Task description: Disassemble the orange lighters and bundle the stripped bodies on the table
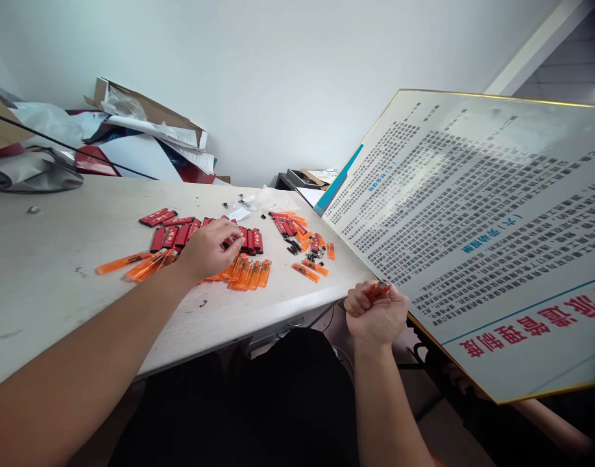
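Observation:
My left hand [212, 246] is over a row of red lighter sleeves [251, 240] with gold print, fingers curled and thumb bent in. Whatever is between its fingers is mostly hidden, though a dark edge shows there. Orange see-through lighters [246, 274] lie just in front of that hand, and more orange lighters [148, 264] lie left of the wrist. Beyond the table's front edge, my right hand [377, 318] is closed around an orange lighter [377, 292], whose metal top points up.
At the right of the white table [58, 259] is a mixed pile of red sleeves, orange lighters and small black parts [293, 247]. A large printed board [472, 227] leans along the right edge. Cardboard and papers [151, 120] stand at the back left. Another person's arm [553, 421] shows below the board.

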`<state>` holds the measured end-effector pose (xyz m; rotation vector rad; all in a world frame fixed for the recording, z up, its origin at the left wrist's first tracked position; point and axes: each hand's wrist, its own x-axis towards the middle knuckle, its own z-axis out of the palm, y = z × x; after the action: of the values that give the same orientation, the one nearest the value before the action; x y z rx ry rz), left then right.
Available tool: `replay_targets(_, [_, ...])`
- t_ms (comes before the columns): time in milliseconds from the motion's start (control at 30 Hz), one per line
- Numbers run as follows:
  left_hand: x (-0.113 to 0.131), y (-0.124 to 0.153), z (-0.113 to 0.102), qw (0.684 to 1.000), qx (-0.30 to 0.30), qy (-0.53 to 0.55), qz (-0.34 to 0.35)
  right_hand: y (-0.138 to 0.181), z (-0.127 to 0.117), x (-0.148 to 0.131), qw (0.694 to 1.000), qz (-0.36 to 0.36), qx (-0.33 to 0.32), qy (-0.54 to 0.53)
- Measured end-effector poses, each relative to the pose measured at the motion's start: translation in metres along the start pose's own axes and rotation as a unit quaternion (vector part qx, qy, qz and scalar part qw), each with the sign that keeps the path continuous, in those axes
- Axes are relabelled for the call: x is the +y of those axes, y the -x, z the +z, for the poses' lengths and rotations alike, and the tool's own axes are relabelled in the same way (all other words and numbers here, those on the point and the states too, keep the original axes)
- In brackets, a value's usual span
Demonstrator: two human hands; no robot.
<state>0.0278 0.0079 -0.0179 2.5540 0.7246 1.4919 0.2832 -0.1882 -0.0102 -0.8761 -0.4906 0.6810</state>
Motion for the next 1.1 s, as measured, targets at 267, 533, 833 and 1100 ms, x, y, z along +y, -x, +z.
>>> replay_targets(267, [0.000, -0.001, 0.001, 1.000, 0.004, -0.006, 0.005, 0.004, 0.001, -0.004, 1.000, -0.006, 0.003, -0.002])
replay_targets(533, [0.004, -0.002, 0.000, 1.000, -0.003, -0.005, -0.008, 0.007, -0.004, -0.003, 0.999, 0.033, -0.027, -0.033])
replay_targets(833, [0.004, -0.002, -0.001, 1.000, -0.012, -0.001, -0.013, 0.007, -0.004, 0.031, 0.990, 0.119, -0.054, 0.054])
replay_targets(1100, [0.003, -0.002, 0.000, 1.000, -0.012, -0.007, -0.015, -0.004, 0.000, 0.068, 0.795, -0.188, -0.166, 0.553])
